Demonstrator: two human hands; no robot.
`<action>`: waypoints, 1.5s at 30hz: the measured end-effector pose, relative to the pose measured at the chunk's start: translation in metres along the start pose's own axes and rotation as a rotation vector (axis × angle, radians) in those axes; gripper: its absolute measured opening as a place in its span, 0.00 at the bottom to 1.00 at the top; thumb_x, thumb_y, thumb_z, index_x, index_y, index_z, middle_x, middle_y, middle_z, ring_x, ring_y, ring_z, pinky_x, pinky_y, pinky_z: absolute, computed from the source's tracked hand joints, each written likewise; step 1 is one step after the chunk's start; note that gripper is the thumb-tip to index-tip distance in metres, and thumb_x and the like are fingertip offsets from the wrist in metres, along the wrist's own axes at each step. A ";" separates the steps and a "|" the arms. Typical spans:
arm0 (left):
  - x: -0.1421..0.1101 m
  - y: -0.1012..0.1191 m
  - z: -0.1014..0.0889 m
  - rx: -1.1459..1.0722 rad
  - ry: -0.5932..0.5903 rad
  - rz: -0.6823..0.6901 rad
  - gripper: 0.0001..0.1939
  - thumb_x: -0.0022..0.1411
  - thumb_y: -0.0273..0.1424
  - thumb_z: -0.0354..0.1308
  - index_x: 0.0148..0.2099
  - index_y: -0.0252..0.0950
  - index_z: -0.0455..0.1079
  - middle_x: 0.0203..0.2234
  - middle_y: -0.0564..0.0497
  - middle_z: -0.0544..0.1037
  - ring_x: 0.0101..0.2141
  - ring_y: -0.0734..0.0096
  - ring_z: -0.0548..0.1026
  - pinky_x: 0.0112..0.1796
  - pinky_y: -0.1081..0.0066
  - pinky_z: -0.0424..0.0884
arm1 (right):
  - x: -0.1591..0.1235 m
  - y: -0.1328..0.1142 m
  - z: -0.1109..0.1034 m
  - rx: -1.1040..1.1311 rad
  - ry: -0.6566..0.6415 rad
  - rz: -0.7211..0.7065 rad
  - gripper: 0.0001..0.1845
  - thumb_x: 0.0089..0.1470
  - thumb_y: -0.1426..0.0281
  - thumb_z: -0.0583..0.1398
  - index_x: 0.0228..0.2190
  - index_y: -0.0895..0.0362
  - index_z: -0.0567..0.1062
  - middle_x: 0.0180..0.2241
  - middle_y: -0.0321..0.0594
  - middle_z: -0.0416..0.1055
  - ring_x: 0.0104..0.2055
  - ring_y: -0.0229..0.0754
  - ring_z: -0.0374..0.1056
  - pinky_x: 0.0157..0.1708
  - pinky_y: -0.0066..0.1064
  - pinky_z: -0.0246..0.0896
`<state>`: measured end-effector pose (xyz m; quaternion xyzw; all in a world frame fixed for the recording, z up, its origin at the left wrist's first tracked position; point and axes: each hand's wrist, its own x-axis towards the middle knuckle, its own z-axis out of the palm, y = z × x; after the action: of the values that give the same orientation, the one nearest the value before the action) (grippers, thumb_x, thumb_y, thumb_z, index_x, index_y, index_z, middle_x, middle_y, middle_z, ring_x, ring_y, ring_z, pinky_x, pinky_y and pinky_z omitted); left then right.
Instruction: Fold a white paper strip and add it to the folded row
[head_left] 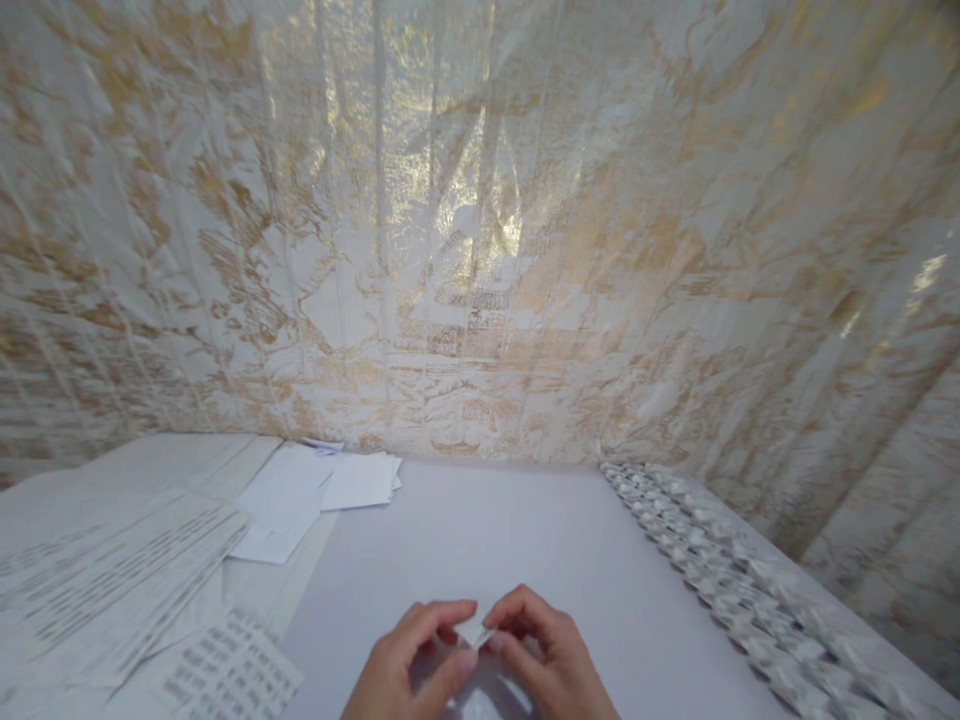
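Between my two hands, low in the middle of the head view, is a small folded piece of white paper (475,630). My left hand (420,655) pinches its left side with thumb and forefinger. From the other side, my right hand (544,650) grips the right corner between thumb and fingertips. The paper is held just above the pale tabletop (480,540). Beneath it, at the bottom edge, another whitish object (477,706) shows in part; I cannot make out what it is.
Long rows of small folded paper pieces (720,570) line the table's right side. At the left lie printed sheets (127,570), a printed paper piece (229,670) and blank white sheets (281,505). A white and gold patterned curtain (480,250) hangs behind the table.
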<state>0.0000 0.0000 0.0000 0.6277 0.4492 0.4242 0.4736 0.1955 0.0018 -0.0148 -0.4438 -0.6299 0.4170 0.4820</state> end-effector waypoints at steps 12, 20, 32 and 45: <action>0.002 0.007 -0.008 0.259 -0.057 0.015 0.17 0.53 0.29 0.62 0.46 0.41 0.80 0.41 0.47 0.80 0.46 0.54 0.76 0.50 0.59 0.67 | 0.003 -0.015 -0.006 -0.337 -0.077 -0.063 0.10 0.48 0.80 0.66 0.31 0.53 0.80 0.30 0.35 0.75 0.36 0.45 0.67 0.41 0.35 0.57; 0.005 0.008 -0.008 0.510 -0.117 0.128 0.17 0.51 0.24 0.64 0.44 0.40 0.79 0.46 0.47 0.80 0.50 0.53 0.72 0.51 0.58 0.65 | 0.005 -0.016 -0.007 -0.414 -0.142 -0.040 0.13 0.45 0.84 0.63 0.26 0.54 0.78 0.31 0.36 0.78 0.40 0.46 0.69 0.45 0.37 0.58; 0.006 0.016 -0.009 0.776 -0.234 0.156 0.04 0.64 0.26 0.59 0.39 0.37 0.76 0.41 0.49 0.79 0.46 0.56 0.72 0.46 0.58 0.65 | 0.006 -0.017 -0.007 -0.624 -0.273 -0.067 0.14 0.47 0.83 0.72 0.35 0.56 0.82 0.36 0.38 0.76 0.43 0.46 0.72 0.55 0.44 0.54; 0.008 0.002 0.008 0.900 -0.073 0.177 0.08 0.65 0.21 0.54 0.36 0.38 0.72 0.42 0.47 0.75 0.45 0.56 0.71 0.45 0.58 0.65 | 0.010 -0.022 0.002 -0.683 -0.134 0.009 0.09 0.51 0.82 0.67 0.28 0.57 0.77 0.36 0.39 0.72 0.44 0.49 0.65 0.48 0.41 0.58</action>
<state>0.0100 0.0062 0.0011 0.8214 0.5165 0.2035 0.1312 0.1887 0.0055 0.0079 -0.5538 -0.7615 0.2124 0.2615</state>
